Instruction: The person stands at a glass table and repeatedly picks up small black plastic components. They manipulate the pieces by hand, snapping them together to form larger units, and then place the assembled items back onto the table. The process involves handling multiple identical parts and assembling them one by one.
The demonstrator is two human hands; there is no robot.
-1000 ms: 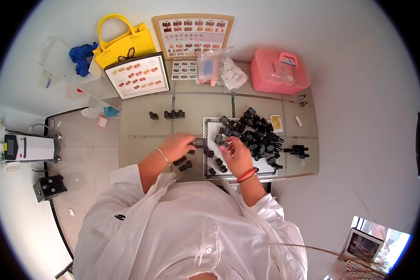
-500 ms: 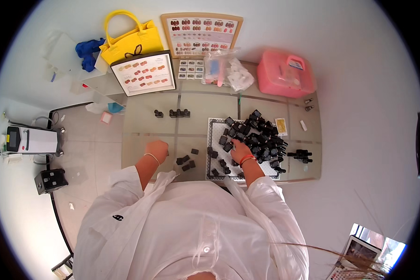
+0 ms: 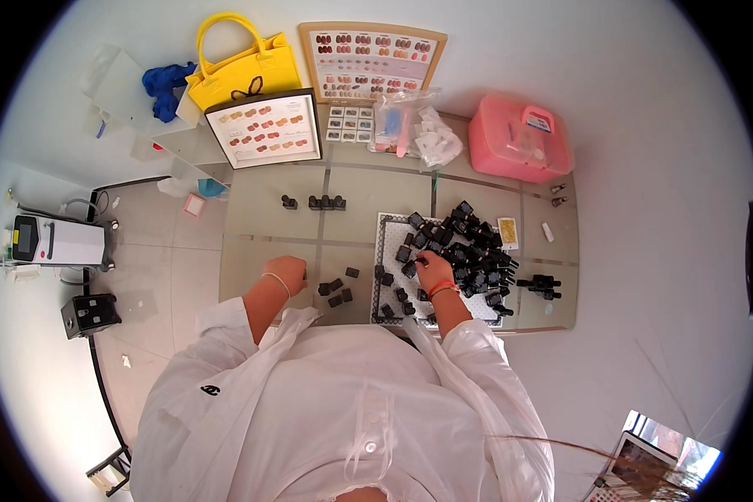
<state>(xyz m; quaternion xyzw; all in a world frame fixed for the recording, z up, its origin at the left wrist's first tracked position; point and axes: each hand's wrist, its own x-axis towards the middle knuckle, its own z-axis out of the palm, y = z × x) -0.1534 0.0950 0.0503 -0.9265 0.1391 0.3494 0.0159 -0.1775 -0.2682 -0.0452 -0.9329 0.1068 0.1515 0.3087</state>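
Note:
My right hand (image 3: 435,273) is over the heap of small black nail polish bottles (image 3: 477,272), its fingers closed on one of them at the left side of the heap. The fingers partly cover that bottle. The heap lies on a white mat (image 3: 390,294) with a dark patterned border. My left hand (image 3: 287,276) rests as a curled fist on the table, left of a loose group of black bottles (image 3: 336,298). Whether anything is inside that fist is hidden.
Farther back stand a short row of black bottles (image 3: 327,203), a pink case (image 3: 523,140), a yellow bag (image 3: 247,74) and framed colour charts (image 3: 263,130). More black bottles (image 3: 542,286) lie right of the mat, near a small gold-filled packet (image 3: 508,233).
The whole view has shifted slightly. My right hand's fingers have closed in around a black bottle at the heap's left side. My left fist stays in place.

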